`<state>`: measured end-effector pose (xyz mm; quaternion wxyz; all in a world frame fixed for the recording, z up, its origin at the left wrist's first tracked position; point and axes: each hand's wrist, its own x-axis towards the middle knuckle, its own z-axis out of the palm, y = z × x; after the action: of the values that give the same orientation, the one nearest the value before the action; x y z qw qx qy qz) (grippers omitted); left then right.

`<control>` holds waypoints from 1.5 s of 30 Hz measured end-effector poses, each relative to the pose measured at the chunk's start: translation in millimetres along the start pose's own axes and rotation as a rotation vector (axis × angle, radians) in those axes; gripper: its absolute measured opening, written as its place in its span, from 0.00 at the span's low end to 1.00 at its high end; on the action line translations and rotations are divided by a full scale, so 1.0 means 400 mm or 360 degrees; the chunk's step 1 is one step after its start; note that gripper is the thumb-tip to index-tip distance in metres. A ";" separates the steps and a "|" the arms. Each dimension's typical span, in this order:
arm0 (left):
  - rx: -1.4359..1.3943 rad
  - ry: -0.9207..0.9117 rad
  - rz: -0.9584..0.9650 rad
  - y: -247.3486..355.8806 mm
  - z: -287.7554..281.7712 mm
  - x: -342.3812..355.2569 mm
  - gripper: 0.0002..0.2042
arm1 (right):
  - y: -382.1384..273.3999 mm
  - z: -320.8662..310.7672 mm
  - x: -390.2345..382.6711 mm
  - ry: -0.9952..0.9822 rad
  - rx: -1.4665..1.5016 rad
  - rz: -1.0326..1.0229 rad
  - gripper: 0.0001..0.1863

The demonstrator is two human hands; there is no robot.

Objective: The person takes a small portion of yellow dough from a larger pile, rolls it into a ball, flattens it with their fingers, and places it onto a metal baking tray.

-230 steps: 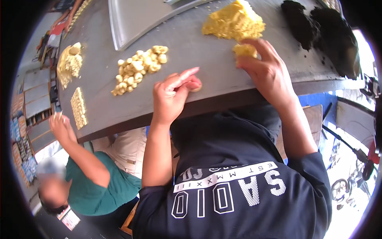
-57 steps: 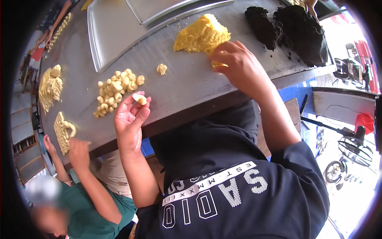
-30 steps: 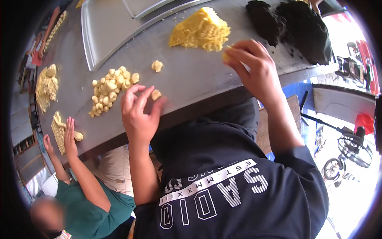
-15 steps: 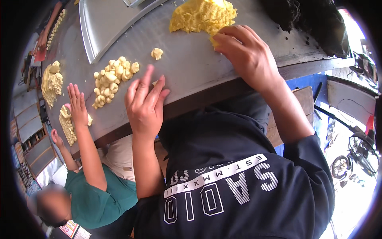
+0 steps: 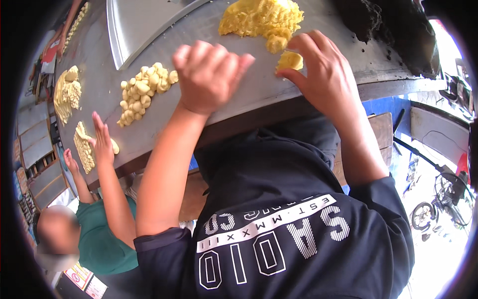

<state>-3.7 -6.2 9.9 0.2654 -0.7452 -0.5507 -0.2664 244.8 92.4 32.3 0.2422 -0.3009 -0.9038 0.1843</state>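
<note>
A small, soft-looking yellow lump (image 5: 290, 61) sits within the curve of the right hand (image 5: 326, 70), on the near side of a crumbly yellow mound (image 5: 261, 17); whether the fingers clamp it, I cannot tell. The left hand (image 5: 206, 74), apart from the right, is blurred and curled, contents unclear; 0.5 s ago it was spread, nearer the edge. The gray table (image 5: 249, 92) bears pale balls (image 5: 142, 92) at left, a metal tray (image 5: 142, 27) farther off, and a person in green (image 5: 107, 244) at far left

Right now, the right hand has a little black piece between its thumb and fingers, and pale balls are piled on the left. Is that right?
Not quite: the head view shows the little piece at the right hand is yellow, not black.
</note>
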 end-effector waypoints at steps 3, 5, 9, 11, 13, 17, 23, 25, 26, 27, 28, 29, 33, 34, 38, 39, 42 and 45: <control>-0.0130 0.0040 -0.0181 -0.004 0.028 0.005 0.14 | -0.008 0.010 -0.016 0.0072 -0.0182 0.0124 0.13; -0.0161 0.0085 -0.0406 -0.011 0.019 -0.006 0.15 | 0.010 0.025 -0.003 0.0179 -0.0036 -0.0176 0.12; -0.0305 -0.0068 0.0066 0.009 0.011 0.013 0.15 | 0.003 0.048 0.019 0.0159 -0.0140 -0.0317 0.07; -0.1045 0.0131 -0.0903 -0.011 0.007 0.003 0.17 | -0.007 0.046 0.035 0.0135 -0.0212 -0.0274 0.07; -0.1288 0.0230 -0.1582 -0.026 -0.054 -0.010 0.19 | 0.005 0.024 0.037 -0.0012 -0.0223 -0.0262 0.09; 0.0293 -0.0538 -0.0667 0.018 -0.217 -0.144 0.07 | 0.000 -0.025 -0.015 -0.0106 0.0343 -0.0110 0.14; -0.0221 -0.0260 -0.1165 0.081 -0.196 -0.176 0.05 | -0.051 -0.005 -0.033 -0.0091 0.0267 -0.0203 0.16; -0.0569 -0.0235 -0.1231 0.088 -0.194 -0.170 0.04 | -0.076 0.002 -0.022 -0.0100 0.0077 -0.0209 0.16; -0.0576 -0.0275 -0.1124 0.091 -0.197 -0.169 0.06 | -0.082 0.000 -0.025 -0.0077 0.0076 -0.0197 0.15; -0.0580 -0.0267 -0.1121 0.099 -0.194 -0.170 0.06 | -0.085 0.003 -0.027 -0.0074 0.0068 -0.0199 0.15; -0.0925 -0.0108 -0.1437 0.118 -0.193 -0.163 0.07 | -0.090 0.011 -0.032 -0.0141 0.0171 -0.0220 0.15; -0.1272 0.0061 -0.1745 0.136 -0.191 -0.152 0.09 | -0.098 0.016 -0.031 -0.0208 0.0275 -0.0240 0.16; -0.1773 0.0187 -0.2169 0.172 -0.193 -0.081 0.24 | -0.167 0.064 -0.005 0.0043 0.0792 -0.0299 0.17; -0.2041 0.0346 -0.2120 0.186 -0.188 -0.063 0.31 | -0.167 0.073 0.002 0.0046 0.0789 -0.0299 0.17; -0.1587 0.0283 -0.1744 0.143 -0.173 -0.122 0.24 | -0.163 0.070 0.029 0.0087 0.0867 -0.0421 0.15; -0.1285 -0.0165 -0.1681 0.094 -0.169 -0.202 0.15 | -0.165 0.063 0.028 0.0044 0.1100 -0.0426 0.15; -0.0936 -0.0295 -0.1084 0.086 -0.160 -0.125 0.09 | -0.156 0.080 0.007 -0.0251 0.0909 -0.0437 0.17; -0.0815 -0.0322 -0.1146 0.077 -0.137 -0.105 0.12 | -0.179 0.093 -0.023 -0.0019 0.0661 -0.0516 0.19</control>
<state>9.6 -80.4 17.2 -0.0923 -0.5702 -0.7142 -0.3952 198.1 25.9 33.3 0.3196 -0.0948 -0.8845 0.3264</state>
